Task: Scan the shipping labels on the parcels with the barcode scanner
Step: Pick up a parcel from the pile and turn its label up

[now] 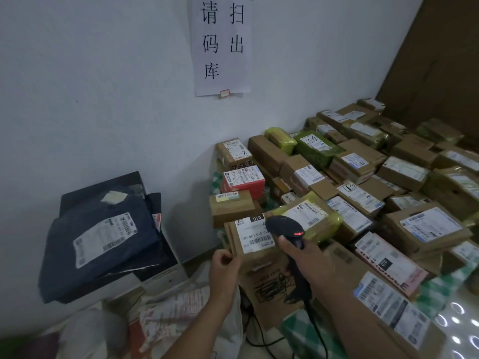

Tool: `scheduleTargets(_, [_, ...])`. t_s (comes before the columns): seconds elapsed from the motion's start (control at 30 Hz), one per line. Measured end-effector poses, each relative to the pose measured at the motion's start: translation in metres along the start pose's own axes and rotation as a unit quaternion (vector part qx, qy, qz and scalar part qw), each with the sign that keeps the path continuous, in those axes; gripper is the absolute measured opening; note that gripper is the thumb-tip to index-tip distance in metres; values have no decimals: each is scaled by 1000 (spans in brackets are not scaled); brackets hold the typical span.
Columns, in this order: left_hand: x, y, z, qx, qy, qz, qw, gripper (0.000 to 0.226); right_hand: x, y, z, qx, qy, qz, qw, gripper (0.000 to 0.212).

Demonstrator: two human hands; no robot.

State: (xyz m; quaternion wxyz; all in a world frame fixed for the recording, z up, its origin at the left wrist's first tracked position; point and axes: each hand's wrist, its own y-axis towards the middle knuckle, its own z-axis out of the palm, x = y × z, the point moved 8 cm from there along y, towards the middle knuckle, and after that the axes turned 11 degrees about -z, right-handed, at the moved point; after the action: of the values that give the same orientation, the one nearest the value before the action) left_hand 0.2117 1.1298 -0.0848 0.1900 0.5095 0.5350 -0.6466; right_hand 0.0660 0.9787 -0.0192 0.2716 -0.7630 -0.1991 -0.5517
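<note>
A black barcode scanner (284, 227) with a red light on its head is gripped in my right hand (305, 257). Its head hangs just over the white shipping label (255, 235) of a small brown cardboard parcel (256, 255). My left hand (225, 265) pinches that parcel's near left corner. Behind it lie a yellow-wrapped parcel (315, 216) and several more labelled cardboard parcels (425, 229) spread over the table to the right.
A dark blue mailer bag (103, 244) with a label lies on a white box at the left. Soft white bags (171, 314) lie on the floor below. The scanner cable (318, 330) trails down. A paper sign (220, 45) hangs on the wall.
</note>
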Motion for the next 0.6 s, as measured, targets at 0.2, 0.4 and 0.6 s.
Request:
scheduleTargets(0.2, [4, 10, 12, 90, 161, 55, 981, 15, 2, -6, 11, -44, -95, -30, 994, 25])
scheduleTargets(0.4, [-27, 42, -5, 30, 176, 105, 978, 22, 34, 1, 7, -54, -108, -37, 992, 40])
scheduleTargets(0.6, [-62, 102, -6, 9, 204, 79, 976, 16, 86, 36, 7, -33, -145, -86, 985, 47])
